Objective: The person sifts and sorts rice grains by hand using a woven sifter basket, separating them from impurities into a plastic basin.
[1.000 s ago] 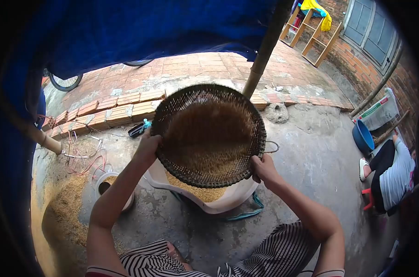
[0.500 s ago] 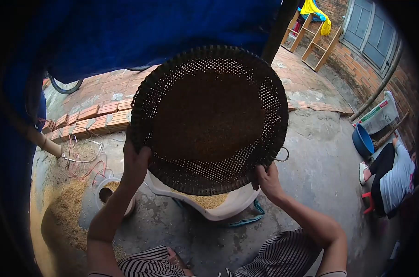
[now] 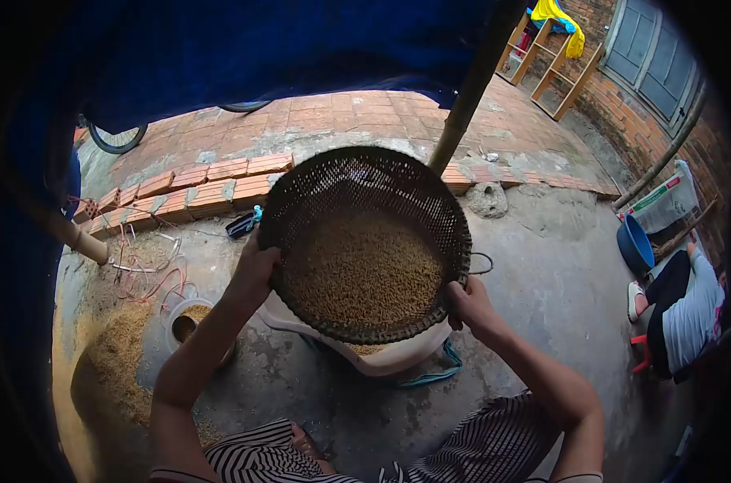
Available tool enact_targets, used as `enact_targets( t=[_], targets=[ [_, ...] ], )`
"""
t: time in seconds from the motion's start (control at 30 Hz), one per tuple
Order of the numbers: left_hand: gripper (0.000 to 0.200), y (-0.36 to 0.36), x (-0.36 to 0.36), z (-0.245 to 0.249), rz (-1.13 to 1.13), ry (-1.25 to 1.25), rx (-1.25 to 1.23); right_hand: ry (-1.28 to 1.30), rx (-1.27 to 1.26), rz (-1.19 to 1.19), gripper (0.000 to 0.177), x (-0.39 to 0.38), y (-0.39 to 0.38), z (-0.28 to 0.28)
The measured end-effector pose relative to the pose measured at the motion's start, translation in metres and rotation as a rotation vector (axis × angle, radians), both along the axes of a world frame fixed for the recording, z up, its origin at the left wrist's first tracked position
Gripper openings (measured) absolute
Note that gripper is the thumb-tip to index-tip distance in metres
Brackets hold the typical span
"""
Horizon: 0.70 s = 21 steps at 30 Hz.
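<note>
A round, dark woven basket (image 3: 365,173) is held up in front of me, with a layer of golden-brown grain (image 3: 365,270) spread over its bottom. My left hand (image 3: 255,272) grips the basket's left rim, and my right hand (image 3: 472,307) grips its lower right rim, near a small wire loop (image 3: 483,262). Partly hidden below the basket is a wide white tub (image 3: 397,359), with some grain showing inside. Teal cloth or cord lies at the tub's lower right side.
A small round container (image 3: 180,326) with grain and a cup stands left, beside a pile of husks (image 3: 120,358). Bricks (image 3: 212,191) line the paving edge. A pole (image 3: 470,105) rises behind the basket. At right, a person (image 3: 687,310) sits near a blue basin (image 3: 634,244).
The basket has come down and its inside now shows the grain more clearly. Both hands still hold its rim. More of the paving and the pole is visible behind it.
</note>
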<state>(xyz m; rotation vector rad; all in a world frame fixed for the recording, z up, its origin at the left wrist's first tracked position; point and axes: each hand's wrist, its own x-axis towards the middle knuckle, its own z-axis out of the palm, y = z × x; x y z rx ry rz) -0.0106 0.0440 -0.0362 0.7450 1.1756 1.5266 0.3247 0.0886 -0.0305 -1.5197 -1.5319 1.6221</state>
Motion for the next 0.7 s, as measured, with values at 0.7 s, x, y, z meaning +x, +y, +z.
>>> enact_targets(
  t=[0.7],
  targets=[
    [0.052,-0.009,0.007,-0.006,0.044,0.058,0.050,-0.011,0.083,-0.022,0.016,0.006,0.001,-0.005]
  ],
)
